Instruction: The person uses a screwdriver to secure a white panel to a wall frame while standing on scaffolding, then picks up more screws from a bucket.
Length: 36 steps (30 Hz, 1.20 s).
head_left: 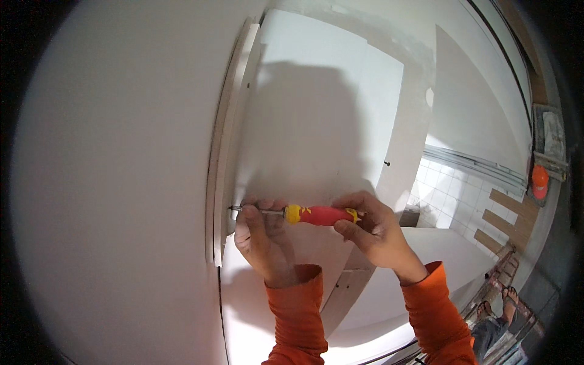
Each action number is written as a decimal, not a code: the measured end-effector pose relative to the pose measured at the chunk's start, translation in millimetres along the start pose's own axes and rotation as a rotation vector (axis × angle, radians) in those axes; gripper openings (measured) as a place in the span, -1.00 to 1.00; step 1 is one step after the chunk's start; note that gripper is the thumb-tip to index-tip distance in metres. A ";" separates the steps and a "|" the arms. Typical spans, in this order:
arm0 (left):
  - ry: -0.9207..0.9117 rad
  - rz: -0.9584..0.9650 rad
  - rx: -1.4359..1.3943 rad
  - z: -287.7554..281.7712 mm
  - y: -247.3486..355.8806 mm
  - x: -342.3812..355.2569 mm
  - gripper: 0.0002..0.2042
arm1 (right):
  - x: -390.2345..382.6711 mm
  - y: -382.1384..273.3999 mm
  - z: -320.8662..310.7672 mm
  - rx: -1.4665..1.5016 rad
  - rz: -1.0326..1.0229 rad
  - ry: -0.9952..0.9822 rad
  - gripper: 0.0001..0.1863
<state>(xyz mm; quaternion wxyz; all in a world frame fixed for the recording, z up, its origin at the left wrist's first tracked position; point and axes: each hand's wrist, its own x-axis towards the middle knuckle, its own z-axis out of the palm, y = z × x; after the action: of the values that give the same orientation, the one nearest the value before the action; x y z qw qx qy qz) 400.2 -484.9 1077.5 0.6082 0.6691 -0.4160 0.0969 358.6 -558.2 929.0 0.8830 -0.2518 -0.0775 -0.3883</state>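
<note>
A screwdriver (322, 215) with a red and yellow handle lies level across the view, its metal shaft pointing left. My right hand (375, 228) grips the butt of the handle between thumb and fingers. Closed around the front of the shaft is my left hand (261, 234), thumb against the metal near the tip. The tip meets a dark screw (233, 208) at the side of a pale upright board strip (229, 152). Whether the left fingers also pinch the screw, I cannot tell.
Behind my hands is a white panel (322, 121) bearing a head-shaped shadow. A dark screw (387, 163) sticks out at its right. Far below right are white tiles (447, 182), wood planks (514, 213), an orange helmet (539, 176), and sandalled feet (510, 296) on a metal frame.
</note>
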 end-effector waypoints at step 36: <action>-0.033 0.044 -0.030 -5.2 -5.2 3.3 -0.73 | -3.6 -2.2 -4.8 -0.141 -0.217 -0.004 -0.71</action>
<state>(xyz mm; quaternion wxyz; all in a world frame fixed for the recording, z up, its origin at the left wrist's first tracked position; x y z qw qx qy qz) 407.8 -482.1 1077.0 0.6088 0.6523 -0.4420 0.0927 354.3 -559.6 924.5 0.8158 -0.3041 -0.0788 -0.4856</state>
